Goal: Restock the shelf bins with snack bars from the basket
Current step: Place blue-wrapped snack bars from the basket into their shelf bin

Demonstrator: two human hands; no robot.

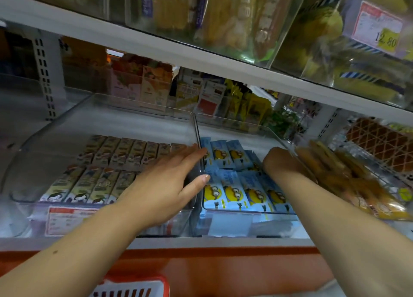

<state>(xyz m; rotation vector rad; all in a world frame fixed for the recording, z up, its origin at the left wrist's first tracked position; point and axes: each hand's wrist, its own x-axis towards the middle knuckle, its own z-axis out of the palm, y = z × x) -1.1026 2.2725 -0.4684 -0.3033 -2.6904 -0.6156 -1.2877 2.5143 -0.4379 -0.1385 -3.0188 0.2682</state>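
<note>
Clear bin wall [197, 130] under left hand [165, 185], fingers straight; right hand [282, 162] grip hidden among blue bars [232, 191].

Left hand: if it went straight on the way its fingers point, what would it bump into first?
Most likely the clear bin wall: the fingertips of the left hand look nearly on it. Right behind it lie the blue snack bars. Depth is hard to judge.
</note>
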